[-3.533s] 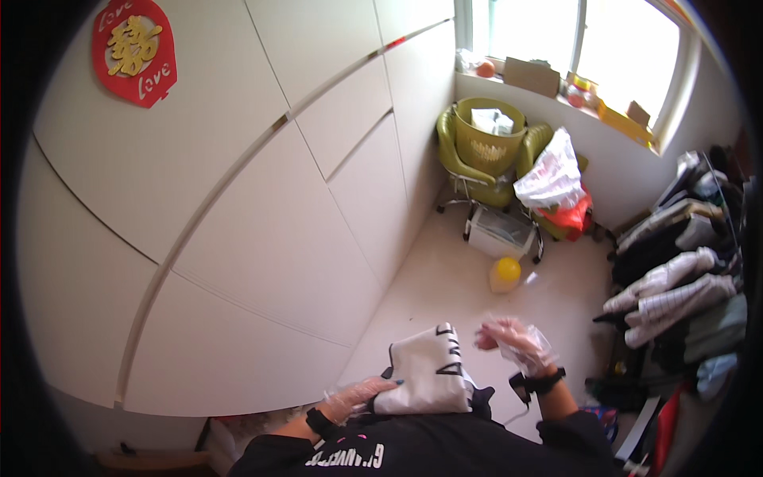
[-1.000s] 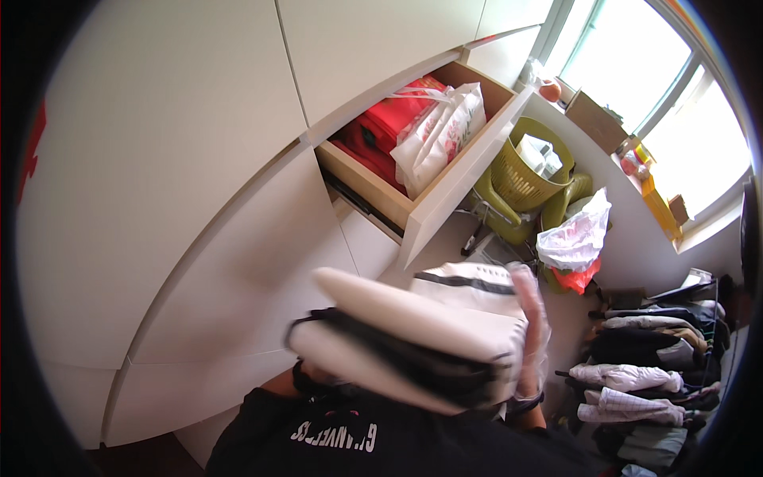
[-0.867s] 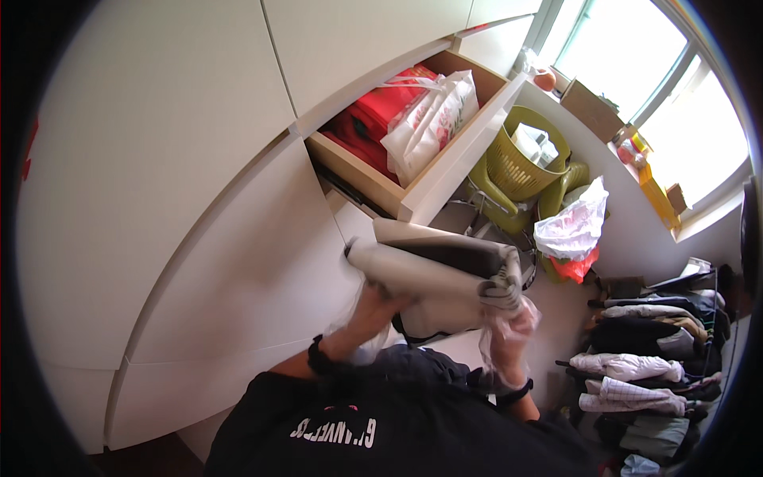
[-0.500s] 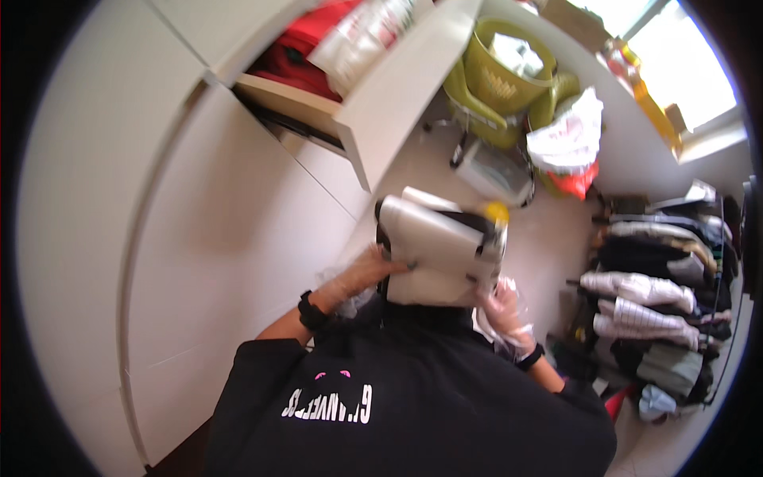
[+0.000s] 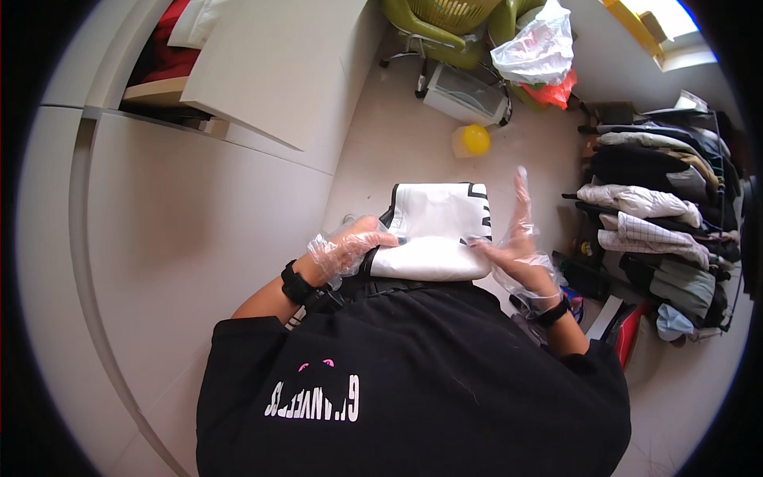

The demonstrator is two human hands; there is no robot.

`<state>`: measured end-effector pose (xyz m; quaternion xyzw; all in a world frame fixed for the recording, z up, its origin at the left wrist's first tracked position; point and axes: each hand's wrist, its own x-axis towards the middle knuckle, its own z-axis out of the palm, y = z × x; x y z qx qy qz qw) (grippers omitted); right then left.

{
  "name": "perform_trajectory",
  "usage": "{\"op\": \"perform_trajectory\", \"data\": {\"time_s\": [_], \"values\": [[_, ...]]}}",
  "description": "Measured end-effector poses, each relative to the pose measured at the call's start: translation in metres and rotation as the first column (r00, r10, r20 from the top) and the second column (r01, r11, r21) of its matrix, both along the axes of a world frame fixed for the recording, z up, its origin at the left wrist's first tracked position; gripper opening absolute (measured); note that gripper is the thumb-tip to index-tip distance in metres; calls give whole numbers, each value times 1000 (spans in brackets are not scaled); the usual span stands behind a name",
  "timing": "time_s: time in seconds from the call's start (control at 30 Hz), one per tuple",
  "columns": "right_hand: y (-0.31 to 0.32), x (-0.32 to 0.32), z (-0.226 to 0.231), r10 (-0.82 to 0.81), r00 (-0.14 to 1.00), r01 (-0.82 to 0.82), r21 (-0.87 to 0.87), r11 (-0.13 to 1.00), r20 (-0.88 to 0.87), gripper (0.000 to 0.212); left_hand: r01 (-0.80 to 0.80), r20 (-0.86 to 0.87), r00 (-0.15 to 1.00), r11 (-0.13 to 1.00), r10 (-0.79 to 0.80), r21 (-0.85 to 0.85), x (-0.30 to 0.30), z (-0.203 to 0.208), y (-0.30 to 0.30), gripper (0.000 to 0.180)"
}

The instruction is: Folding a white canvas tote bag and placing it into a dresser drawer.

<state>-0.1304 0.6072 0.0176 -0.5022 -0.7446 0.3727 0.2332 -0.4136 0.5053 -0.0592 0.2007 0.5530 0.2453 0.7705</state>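
Note:
A folded white bundle with black edging and black lettering [image 5: 433, 226] lies in front of my waist. At its left side, my left hand [image 5: 354, 245] grips it, with the thumb on top and the other fingers partly hidden. My right hand [image 5: 520, 254] stands at the right edge with its fingers stretched out and pointing up. Only its thumb reaches over the white surface. Both hands wear thin clear plastic gloves.
To the left stands a pale cabinet with a pulled-out drawer [image 5: 278, 71] holding red cloth. Ahead are a green chair [image 5: 445, 52], a white plastic bag [image 5: 540, 48], a clear storage box [image 5: 465, 99] and a yellow-topped round object [image 5: 475, 141]. Clothes hang on the right [image 5: 652, 203].
The white bundle has become flatter and more squared to me. My right hand has opened, its fingers now stretched out. The view has shifted, with the drawer and chair higher in it.

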Motion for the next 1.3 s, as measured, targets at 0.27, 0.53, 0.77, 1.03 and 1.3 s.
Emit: {"op": "perform_trajectory", "data": {"time_s": [0.27,0.53,0.77,1.03,1.3], "values": [[18,15,-47,594,799,-525,-588,616,-91,45,-113,245,956,975,160,-194,3,1,-4,54],[25,45,-108,373,879,-454,-758,467,-297,52,485,-448,853,726,-268,488,-29,13,-1,99],[32,74,-156,439,771,-635,-501,588,-461,49,164,-235,972,692,8,703,-18,-22,27,53],[89,-8,13,474,730,-683,-553,477,-493,55,459,-503,750,210,430,863,23,91,61,25],[98,-43,116,685,715,-689,311,655,140,61,687,-505,624,-110,597,719,10,235,75,22]]}}
